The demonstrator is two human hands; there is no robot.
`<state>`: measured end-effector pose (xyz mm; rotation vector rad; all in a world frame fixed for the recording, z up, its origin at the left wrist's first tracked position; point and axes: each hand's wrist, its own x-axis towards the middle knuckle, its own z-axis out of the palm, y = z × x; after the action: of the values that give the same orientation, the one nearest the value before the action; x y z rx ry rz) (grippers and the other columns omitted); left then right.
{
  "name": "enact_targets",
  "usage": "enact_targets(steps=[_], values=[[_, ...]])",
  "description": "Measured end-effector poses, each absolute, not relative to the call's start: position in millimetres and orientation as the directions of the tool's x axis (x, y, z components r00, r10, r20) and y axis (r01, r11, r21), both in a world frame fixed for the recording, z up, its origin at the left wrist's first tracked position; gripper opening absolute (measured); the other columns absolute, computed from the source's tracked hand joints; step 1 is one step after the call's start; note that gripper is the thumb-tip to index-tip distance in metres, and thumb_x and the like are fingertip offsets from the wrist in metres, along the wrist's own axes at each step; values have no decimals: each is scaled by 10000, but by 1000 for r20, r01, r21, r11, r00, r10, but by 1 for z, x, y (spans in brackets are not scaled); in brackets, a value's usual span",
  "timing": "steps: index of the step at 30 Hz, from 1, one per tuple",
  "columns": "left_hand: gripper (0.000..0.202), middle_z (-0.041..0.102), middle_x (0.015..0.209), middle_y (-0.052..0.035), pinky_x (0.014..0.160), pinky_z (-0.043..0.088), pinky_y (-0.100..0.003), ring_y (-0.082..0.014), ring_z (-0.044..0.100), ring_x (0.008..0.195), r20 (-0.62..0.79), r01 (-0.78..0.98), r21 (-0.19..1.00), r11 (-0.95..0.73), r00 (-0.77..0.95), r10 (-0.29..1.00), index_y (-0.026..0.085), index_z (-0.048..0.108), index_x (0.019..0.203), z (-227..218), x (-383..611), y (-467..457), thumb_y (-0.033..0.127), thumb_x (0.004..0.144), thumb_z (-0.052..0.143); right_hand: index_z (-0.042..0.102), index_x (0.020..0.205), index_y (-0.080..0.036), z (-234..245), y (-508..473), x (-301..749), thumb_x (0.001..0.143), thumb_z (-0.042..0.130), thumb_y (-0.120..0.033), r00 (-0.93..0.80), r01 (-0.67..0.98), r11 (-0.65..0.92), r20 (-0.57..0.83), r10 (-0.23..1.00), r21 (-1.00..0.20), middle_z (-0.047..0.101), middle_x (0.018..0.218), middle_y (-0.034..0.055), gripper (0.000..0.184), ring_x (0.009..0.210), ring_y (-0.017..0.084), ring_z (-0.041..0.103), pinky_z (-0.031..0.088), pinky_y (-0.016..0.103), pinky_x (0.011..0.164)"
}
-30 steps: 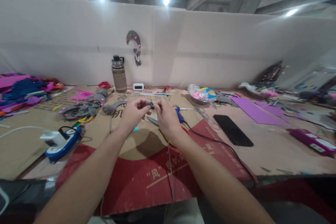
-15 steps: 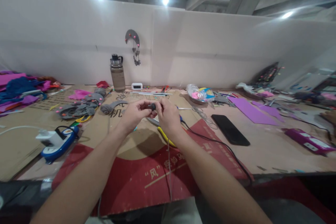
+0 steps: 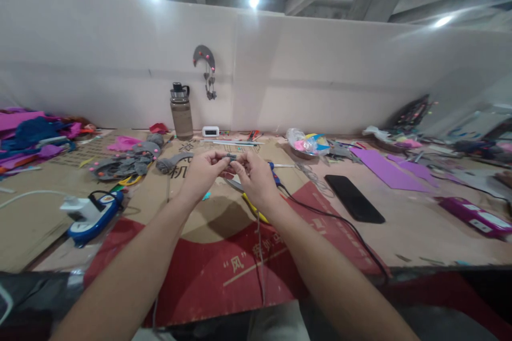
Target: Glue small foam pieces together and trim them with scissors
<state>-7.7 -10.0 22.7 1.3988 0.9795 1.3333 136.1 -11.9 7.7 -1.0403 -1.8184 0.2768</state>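
Both hands meet above the cardboard, pinching a small dark grey felt piece [image 3: 231,156] between the fingertips. My left hand [image 3: 205,170] is closed on its left side, and my right hand [image 3: 258,176] grips it from the right; the fingers cover most of its shape. A grey cord [image 3: 261,261] hangs below my right hand toward the table's front edge. Under that hand lie scissors with a yellow handle [image 3: 255,208], partly hidden. Just behind it is a blue-handled tool [image 3: 274,175] with a black cable. To the left lies a grey felt strip [image 3: 172,162].
A blue power strip [image 3: 96,221] and grey felt pieces with pink balls [image 3: 124,162] are at left. A water bottle [image 3: 181,112] stands against the white partition. On the right lie a black phone [image 3: 354,198], purple sheets [image 3: 388,169] and a magenta device [image 3: 474,216].
The small grey piece has been turned between my fingertips and now shows flatter. Both hands stay close together; the whole view has shifted slightly.
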Motion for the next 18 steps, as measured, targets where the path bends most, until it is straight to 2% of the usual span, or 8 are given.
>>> enact_targets(steps=[3, 7, 13, 18], values=[[263, 654, 667, -46, 586, 544, -291, -162, 650, 627, 265, -22, 964, -264, 61, 962, 103, 609, 845, 24, -8, -11, 311, 691, 657, 504, 966, -197, 6, -13, 134, 848, 468, -289, -111, 506, 606, 650, 752, -614, 589, 813, 27, 154, 730, 152, 526, 378, 256, 633], [254, 669, 706, -58, 595, 545, -287, -163, 656, 642, 278, -19, 961, -278, 66, 958, 106, 608, 855, 25, -7, -11, 306, 704, 644, 541, 878, -204, 7, -15, 133, 858, 439, -274, -112, 517, 614, 664, 739, -596, 610, 826, 31, 125, 742, 154, 543, 391, 262, 648], [252, 686, 772, -73, 607, 542, -281, -152, 649, 655, 300, -20, 954, -299, 74, 951, 112, 615, 862, 22, -7, -9, 313, 712, 633, 549, 875, -195, 9, -16, 132, 870, 428, -327, -86, 561, 563, 634, 769, -607, 632, 829, 43, 179, 739, 157, 558, 400, 268, 660], [221, 669, 714, -50, 559, 517, -264, -133, 620, 581, 323, 61, 944, -325, 34, 946, 121, 614, 825, 24, -7, -11, 312, 714, 619, 550, 852, -195, 10, -16, 129, 871, 424, -340, -82, 591, 535, 615, 784, -603, 633, 818, 41, 193, 730, 154, 561, 400, 269, 661]])
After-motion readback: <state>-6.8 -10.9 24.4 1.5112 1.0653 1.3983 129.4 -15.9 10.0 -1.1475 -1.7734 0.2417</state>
